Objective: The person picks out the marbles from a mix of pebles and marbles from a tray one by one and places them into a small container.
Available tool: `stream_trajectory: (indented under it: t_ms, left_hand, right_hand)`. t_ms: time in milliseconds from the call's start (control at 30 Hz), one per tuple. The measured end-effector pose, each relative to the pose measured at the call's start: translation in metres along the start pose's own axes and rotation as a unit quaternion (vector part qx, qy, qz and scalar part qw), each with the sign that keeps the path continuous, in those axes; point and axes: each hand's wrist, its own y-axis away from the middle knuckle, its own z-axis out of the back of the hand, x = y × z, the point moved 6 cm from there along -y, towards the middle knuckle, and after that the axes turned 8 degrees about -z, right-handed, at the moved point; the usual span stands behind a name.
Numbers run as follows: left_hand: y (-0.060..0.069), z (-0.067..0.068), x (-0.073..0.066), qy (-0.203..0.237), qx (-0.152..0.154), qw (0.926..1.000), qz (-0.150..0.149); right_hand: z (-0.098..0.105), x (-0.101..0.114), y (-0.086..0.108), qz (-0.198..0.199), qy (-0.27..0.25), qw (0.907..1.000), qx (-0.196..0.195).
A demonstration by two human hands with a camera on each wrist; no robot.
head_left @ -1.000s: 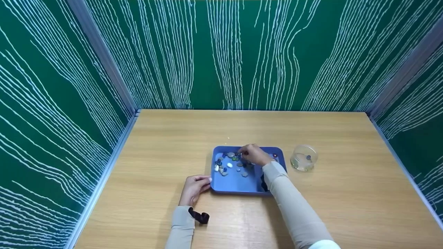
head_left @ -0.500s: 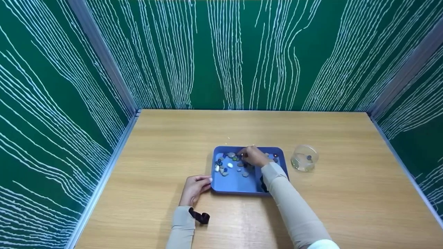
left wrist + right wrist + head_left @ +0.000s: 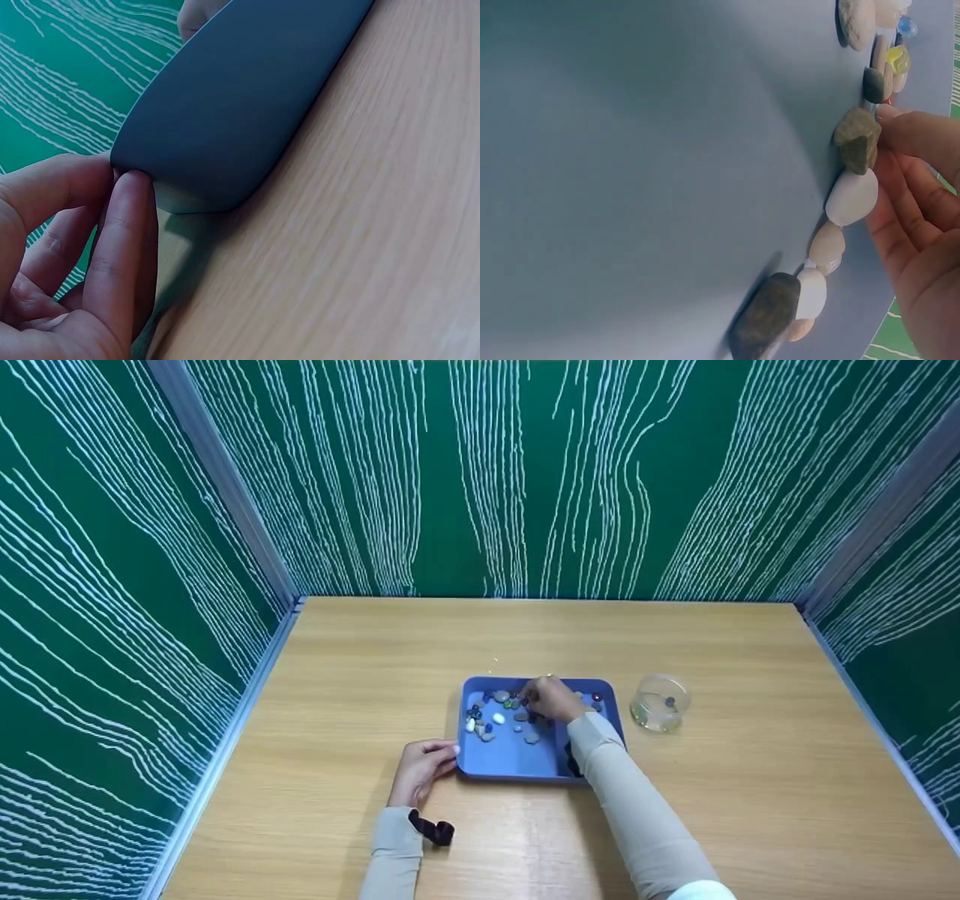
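My left hand (image 3: 421,769) pinches the near left corner of a blue tray (image 3: 510,765); in the left wrist view its thumb and fingers meet at the rim of the tray wall (image 3: 232,105). Over the tray's far side, my right hand (image 3: 555,699) reaches down among pebbles and glass marbles. In the right wrist view, the thumb (image 3: 911,135) is beside a brownish stone (image 3: 857,139) and a white pebble (image 3: 853,196). Stones hide the fingertips, so whether they hold anything is unclear. A yellow marble (image 3: 898,58) lies close by.
A clear round container (image 3: 660,703) with a few marbles inside stands right of the tray on the wooden table (image 3: 750,780). Two white pebbles (image 3: 499,719) lie in the tray's left half. A dark strap end (image 3: 433,831) hangs from the left wrist. Green walls surround the table.
My right hand stays at the same part of the tray, shifting only slightly, with small stones around its fingertips uncovered a little differently. My left hand keeps its place at the corner.
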Motion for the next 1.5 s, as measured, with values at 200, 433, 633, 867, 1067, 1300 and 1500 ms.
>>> stream_trajectory:
  t_ms: [200,433,633,867,1067,1300,1500]
  left_hand:
    - [0.000,-0.001,-0.001,-0.002,0.000,1.0000,0.001]
    - [0.000,-0.002,-0.002,-0.002,0.002,1.0000,-0.001]
    - [0.000,-0.002,-0.001,0.003,0.001,1.0000,0.001]
    - [0.000,-0.003,-0.002,-0.005,0.008,1.0000,-0.002]
    - [0.000,-0.002,0.000,-0.004,0.000,1.0000,-0.001]
    - [0.000,0.000,0.001,-0.003,0.000,1.0000,0.007]
    - [0.001,0.000,0.000,-0.001,0.000,0.9999,0.012]
  right_hand:
    - [0.000,-0.004,0.000,-0.027,-0.009,0.9996,0.007]
    - [0.001,-0.003,0.001,-0.021,0.001,0.9998,0.003]
    - [0.001,-0.003,0.003,-0.027,-0.007,0.9995,0.011]
    - [0.003,-0.003,0.004,-0.027,0.000,0.9996,0.010]
    - [0.006,-0.004,0.005,-0.037,-0.021,0.9987,0.026]
    - [0.012,-0.005,0.007,-0.050,-0.037,0.9973,0.038]
    - [0.019,-0.005,0.009,-0.049,-0.027,0.9979,0.034]
